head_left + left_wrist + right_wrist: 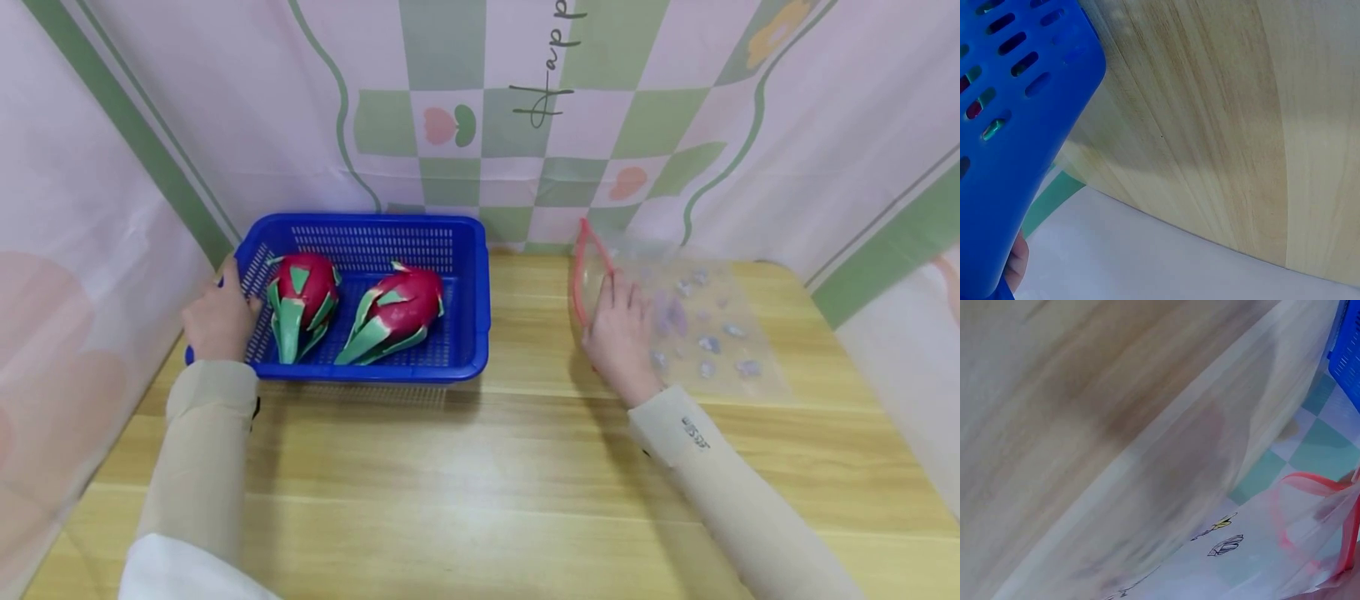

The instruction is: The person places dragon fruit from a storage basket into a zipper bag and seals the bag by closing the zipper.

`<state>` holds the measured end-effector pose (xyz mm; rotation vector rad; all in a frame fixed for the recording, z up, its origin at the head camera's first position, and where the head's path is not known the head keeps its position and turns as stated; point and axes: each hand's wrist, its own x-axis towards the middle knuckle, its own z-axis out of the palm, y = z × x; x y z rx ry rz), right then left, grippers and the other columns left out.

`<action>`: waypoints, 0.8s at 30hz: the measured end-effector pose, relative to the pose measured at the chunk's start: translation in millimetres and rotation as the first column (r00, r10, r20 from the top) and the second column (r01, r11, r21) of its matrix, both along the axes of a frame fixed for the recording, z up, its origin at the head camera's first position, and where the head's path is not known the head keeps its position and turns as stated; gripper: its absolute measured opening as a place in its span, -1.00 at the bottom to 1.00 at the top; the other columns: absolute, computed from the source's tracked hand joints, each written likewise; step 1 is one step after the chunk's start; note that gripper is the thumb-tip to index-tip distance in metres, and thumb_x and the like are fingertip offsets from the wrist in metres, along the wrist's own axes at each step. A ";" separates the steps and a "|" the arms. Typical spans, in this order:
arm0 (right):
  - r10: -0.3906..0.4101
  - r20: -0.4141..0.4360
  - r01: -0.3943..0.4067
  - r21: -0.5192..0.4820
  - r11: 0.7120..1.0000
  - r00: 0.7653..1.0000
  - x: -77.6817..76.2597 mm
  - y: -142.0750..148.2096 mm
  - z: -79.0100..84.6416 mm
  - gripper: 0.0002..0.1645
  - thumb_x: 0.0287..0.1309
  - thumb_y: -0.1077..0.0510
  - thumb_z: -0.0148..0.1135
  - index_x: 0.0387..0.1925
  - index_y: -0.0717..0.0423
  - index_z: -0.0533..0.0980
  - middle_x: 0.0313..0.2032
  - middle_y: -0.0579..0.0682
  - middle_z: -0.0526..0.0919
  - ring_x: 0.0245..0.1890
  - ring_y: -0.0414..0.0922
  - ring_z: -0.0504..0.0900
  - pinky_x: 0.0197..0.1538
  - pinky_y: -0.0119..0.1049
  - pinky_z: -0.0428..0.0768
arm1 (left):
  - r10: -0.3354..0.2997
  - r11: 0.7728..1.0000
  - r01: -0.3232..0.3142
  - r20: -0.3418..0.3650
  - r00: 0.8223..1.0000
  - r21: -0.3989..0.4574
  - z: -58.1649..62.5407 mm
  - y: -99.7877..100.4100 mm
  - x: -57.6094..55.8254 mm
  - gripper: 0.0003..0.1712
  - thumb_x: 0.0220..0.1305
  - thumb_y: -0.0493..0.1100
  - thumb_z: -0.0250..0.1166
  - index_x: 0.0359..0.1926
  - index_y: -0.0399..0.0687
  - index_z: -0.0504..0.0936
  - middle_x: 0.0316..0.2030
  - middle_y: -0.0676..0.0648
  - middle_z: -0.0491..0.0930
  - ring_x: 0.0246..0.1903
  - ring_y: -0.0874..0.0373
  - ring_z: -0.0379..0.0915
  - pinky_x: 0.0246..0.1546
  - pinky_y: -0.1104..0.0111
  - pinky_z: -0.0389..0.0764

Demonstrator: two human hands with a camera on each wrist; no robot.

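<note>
A pale cloth [517, 183] printed with green checks is hanging behind a wood-grain bench [450, 467], which is supporting the items. At the far left, the left grip [219, 323] is grasping the left end of the blue basket [476, 308], with the thumb reaching over the rim; this hold is probably steadying the container. The basket's slotted walls are apparently confining the fruit. Inside, the left dragon fruit [311, 283] is lying with its green end pointing near; just beside it, the right dragon fruit [408, 312] is angling its green end near and left. Both are showing red-pink skin and green scales. Right of the basket, well apart, the red mouth strip [577, 283] of the clear bag [723, 354] is gaping. The right grip [621, 337] is pinching the bag at this strip, a hold that is likely parting the mouth. The bag's translucent body is spreading rightward over the bench, displaying small purplish prints.
</note>
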<state>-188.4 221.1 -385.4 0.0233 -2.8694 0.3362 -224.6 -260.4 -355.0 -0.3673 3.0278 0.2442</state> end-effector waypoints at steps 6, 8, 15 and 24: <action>-0.023 0.000 0.023 -0.171 0.985 1.000 -1.8 0.9 -3.8 0.16 -0.05 0.34 0.22 0.45 0.37 -0.27 0.47 0.35 -0.18 0.38 0.52 -0.13 0.30 0.49 -0.12 | 0.003 1.000 -0.003 0.004 1.000 -0.002 0.7 0.6 0.7 -0.17 0.44 0.01 -0.08 0.49 -0.18 -0.32 -0.08 -0.63 0.34 -0.36 -0.35 0.47 -0.38 -0.09 0.51; -0.019 -0.040 0.009 -0.224 0.974 0.999 -1.9 0.6 -4.7 0.18 -0.10 0.42 0.20 0.45 0.38 -0.27 0.47 0.36 -0.21 0.39 0.50 -0.11 0.34 0.42 -0.06 | 0.004 1.000 -0.004 0.002 1.000 -0.002 0.8 0.9 1.2 -0.16 0.43 0.00 -0.08 0.49 -0.18 -0.31 -0.09 -0.62 0.34 -0.37 -0.35 0.47 -0.37 -0.09 0.51; -0.011 -0.120 -0.021 -0.264 0.964 0.993 -0.4 0.9 -3.5 -0.03 -0.19 0.61 0.06 0.35 0.58 -0.03 0.39 0.54 -0.17 0.34 0.47 0.06 0.35 0.22 0.20 | 0.010 1.000 -0.010 -0.001 1.000 0.008 0.3 1.1 1.4 -0.17 0.43 0.00 -0.08 0.49 -0.18 -0.30 -0.10 -0.61 0.35 -0.32 -0.38 0.47 -0.34 -0.11 0.51; 0.010 -0.077 -0.023 -0.164 0.986 0.997 -0.3 2.8 0.5 -0.07 -0.09 0.48 0.03 0.36 0.58 -0.06 0.40 0.48 -0.02 0.35 0.46 0.05 0.40 0.29 0.04 | 0.004 1.000 -0.004 -0.013 1.000 0.006 -1.5 0.4 0.5 -0.17 0.43 0.01 -0.07 0.49 -0.17 -0.29 -0.12 -0.61 0.35 -0.37 -0.36 0.47 -0.40 -0.09 0.51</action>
